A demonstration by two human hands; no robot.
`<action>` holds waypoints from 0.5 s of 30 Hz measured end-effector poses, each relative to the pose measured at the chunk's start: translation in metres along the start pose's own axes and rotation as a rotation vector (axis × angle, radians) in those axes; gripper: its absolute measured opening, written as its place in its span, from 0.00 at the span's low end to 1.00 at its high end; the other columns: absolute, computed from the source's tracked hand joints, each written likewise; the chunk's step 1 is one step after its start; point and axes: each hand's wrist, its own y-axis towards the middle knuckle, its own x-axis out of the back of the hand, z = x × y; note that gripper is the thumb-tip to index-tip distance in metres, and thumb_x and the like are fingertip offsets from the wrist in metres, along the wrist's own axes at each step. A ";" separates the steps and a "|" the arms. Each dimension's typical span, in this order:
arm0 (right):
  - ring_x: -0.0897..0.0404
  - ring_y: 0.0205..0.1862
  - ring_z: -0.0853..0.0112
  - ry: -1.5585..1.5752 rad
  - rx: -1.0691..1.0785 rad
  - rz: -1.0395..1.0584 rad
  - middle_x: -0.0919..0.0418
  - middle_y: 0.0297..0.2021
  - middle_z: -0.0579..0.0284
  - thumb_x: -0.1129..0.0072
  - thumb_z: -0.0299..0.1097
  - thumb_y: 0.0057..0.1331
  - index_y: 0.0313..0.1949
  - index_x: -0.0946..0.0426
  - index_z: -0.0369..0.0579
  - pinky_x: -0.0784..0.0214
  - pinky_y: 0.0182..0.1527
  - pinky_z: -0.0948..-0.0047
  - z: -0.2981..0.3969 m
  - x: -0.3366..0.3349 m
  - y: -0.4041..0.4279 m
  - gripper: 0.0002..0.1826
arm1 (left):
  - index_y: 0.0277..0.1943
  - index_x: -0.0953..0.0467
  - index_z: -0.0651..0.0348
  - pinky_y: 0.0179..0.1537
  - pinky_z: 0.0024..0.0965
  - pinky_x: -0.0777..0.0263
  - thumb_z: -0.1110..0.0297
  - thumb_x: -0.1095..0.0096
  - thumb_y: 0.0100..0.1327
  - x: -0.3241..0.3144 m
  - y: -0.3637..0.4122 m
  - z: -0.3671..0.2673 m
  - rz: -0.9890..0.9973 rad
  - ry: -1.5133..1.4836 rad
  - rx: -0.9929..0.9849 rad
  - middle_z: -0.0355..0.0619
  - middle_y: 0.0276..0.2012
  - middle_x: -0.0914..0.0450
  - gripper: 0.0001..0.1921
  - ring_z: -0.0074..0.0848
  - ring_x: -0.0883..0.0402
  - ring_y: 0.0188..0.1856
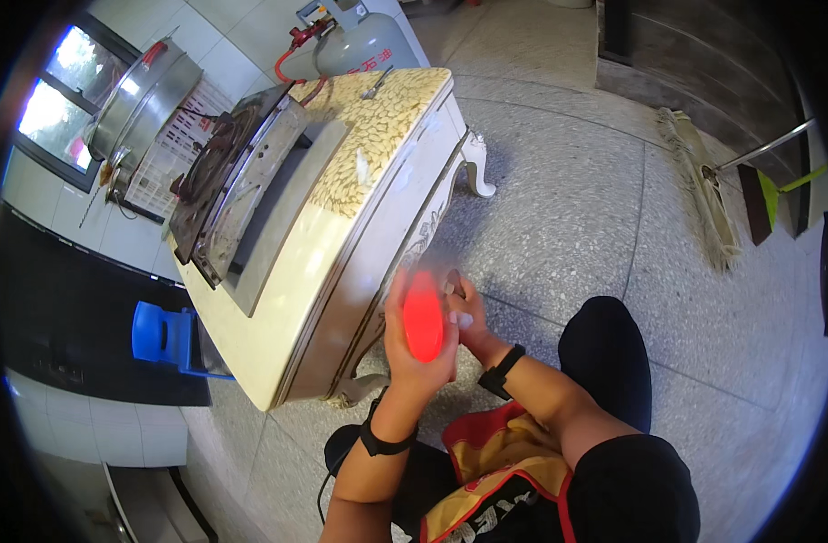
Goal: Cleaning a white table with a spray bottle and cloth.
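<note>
My left hand (414, 366) is wrapped around a bright red oblong object (423, 322), possibly a bottle. A hazy blur hides its far end. Close beside it, my right hand (478, 322) is curled around a small dark-tipped thing (457, 284) that I cannot identify. Something small and white (462, 320) shows at the right fingers. Both hands are low in front of the carved side of a cream table (332, 271). White smears (363, 166) mark the tabletop's patterned area, and paler patches show on the side panel.
A dirty gas stove (251, 197) sits on the table, with a fork (377, 83) farther back. Behind stands a grey gas cylinder (363, 44) with a red hose. Left are a steel pot (149, 102) and a blue chair (163, 332). A mop (702, 190) lies right.
</note>
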 end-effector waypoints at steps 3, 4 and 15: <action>0.25 0.38 0.75 0.019 -0.073 -0.039 0.23 0.35 0.60 0.53 0.31 0.66 0.47 0.27 0.43 0.31 0.40 0.71 0.016 -0.001 0.011 0.13 | 0.69 0.46 0.65 0.54 0.31 0.30 0.83 0.36 0.55 0.021 -0.008 -0.005 -0.019 0.134 0.071 0.49 0.52 0.26 0.39 0.28 0.25 0.52; 0.25 0.39 0.75 0.025 -0.089 -0.047 0.23 0.36 0.61 0.52 0.32 0.67 0.48 0.27 0.43 0.31 0.41 0.71 0.019 0.003 0.020 0.13 | 0.68 0.45 0.66 0.53 0.31 0.30 0.83 0.36 0.54 0.029 -0.011 -0.009 -0.016 0.168 0.102 0.49 0.51 0.26 0.39 0.28 0.25 0.51; 0.26 0.50 0.68 0.329 0.375 0.171 0.27 0.52 0.58 0.58 0.35 0.72 0.66 0.42 0.52 0.31 0.51 0.66 0.191 -0.071 0.221 0.23 | 0.69 0.46 0.70 0.52 0.30 0.30 0.81 0.37 0.50 0.098 -0.068 -0.037 -0.111 0.161 0.292 0.48 0.50 0.24 0.41 0.28 0.24 0.47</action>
